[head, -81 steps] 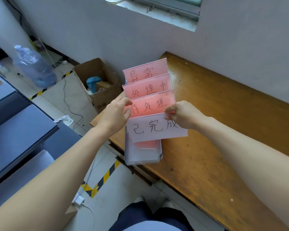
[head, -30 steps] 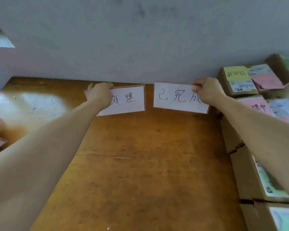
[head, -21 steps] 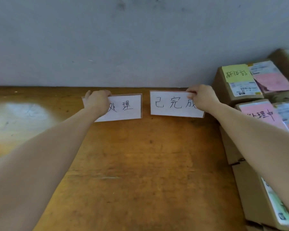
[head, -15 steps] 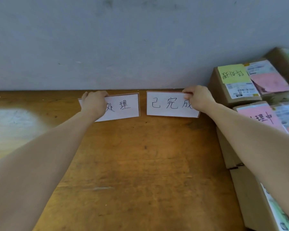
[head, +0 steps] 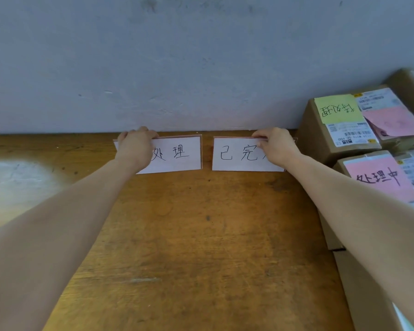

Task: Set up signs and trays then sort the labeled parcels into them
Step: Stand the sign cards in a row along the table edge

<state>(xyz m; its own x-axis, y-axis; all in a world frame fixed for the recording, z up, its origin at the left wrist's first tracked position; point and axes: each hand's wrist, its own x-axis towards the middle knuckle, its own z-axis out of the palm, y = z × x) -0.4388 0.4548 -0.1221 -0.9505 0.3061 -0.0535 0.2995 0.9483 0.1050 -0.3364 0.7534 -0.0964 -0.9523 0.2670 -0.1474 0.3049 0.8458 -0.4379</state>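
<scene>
Worn brown wooden table [head: 201, 247], back edge against a grey wall [head: 201, 56]. I log 2 white signs with their lower edges on it at the back, side by side, narrow gap between them: left sign [head: 177, 155], right sign [head: 234, 155]. Cardboard parcels [head: 320, 142] sit along the right side, labels up. Pale glare patch at far left.

left hand [head: 135, 149]: I grip the left sign [head: 177, 154] by its top edge
right hand [head: 275, 146]: I grip the right sign [head: 237, 155] by its top edge
table [head: 189, 247]: both signs stand on it at the wall

Left hand [head: 135, 149], right hand [head: 275, 147] extended forward, pinching.
</scene>
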